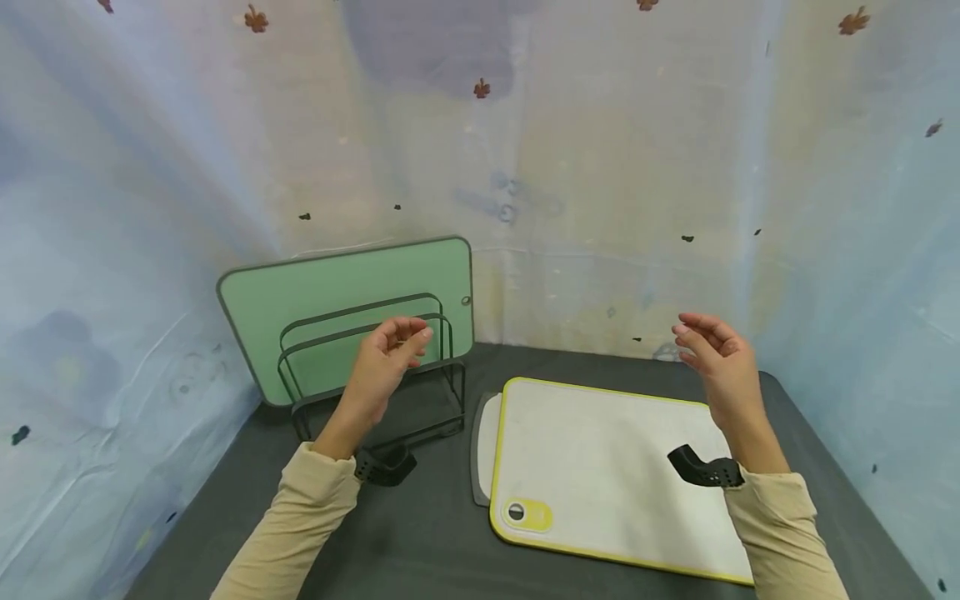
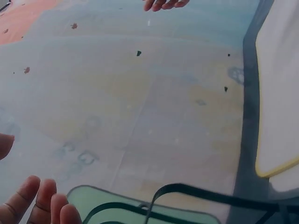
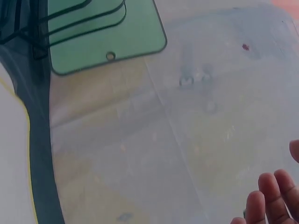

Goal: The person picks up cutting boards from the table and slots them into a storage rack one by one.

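My left hand (image 1: 386,367) is raised in front of a black wire rack (image 1: 420,437), its fingers loosely bent with nothing between them. A green cutting board (image 1: 352,279) with a dark rim stands on its long edge in the rack, leaning back. On the right, my right hand (image 1: 723,375) hangs over the far right part of a white cutting board (image 1: 600,467) with a yellow rim, relaxed and holding nothing. That board lies flat, overlapping another white board with a grey edge (image 1: 480,467) beneath it. In the left wrist view the fingers (image 2: 44,205) are slightly spread.
A dark grey cloth (image 1: 420,542) covers the table. Behind and at both sides hangs a pale patterned curtain (image 1: 600,183) with small leaf shapes. A black strap (image 1: 386,467) sits at the left wrist and a similar strap (image 1: 705,471) at the right.
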### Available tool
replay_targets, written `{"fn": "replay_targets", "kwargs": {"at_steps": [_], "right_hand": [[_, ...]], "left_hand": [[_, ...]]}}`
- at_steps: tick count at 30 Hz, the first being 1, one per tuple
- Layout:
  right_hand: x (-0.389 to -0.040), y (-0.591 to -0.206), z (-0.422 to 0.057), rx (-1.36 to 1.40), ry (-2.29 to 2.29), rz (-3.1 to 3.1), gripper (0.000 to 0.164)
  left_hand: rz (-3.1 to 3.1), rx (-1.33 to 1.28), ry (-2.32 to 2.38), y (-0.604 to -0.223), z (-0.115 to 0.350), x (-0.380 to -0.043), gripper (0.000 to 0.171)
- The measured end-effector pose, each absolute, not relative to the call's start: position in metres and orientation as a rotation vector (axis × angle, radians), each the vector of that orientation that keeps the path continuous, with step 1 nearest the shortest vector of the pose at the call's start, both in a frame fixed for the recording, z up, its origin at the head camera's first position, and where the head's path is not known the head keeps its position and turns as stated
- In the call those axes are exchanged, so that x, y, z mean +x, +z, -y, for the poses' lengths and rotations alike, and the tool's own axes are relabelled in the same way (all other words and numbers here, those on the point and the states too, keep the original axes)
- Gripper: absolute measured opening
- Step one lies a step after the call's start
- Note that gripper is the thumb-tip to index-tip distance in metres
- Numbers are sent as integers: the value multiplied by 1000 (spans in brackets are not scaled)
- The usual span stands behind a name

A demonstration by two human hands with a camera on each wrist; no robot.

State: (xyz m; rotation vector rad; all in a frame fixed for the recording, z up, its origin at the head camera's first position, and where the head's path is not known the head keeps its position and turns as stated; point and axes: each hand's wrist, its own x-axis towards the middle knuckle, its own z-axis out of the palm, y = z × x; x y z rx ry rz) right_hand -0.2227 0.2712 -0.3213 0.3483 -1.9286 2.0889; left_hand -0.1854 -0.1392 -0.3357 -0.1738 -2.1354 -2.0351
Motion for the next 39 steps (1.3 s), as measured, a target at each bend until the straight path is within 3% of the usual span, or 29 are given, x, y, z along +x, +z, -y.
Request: {"fn": "replay_targets", "kwargs": {"at_steps": [18,39], "right_hand": [[-190,-355,-328,146,2050,1903,17],[-175,-396,-369,-79,1821,2320,22]], "left_hand": [[2153,-134,-2089,-367,115,-186,30],[2179,-74,-2118,-401,98,-187,28]]}}
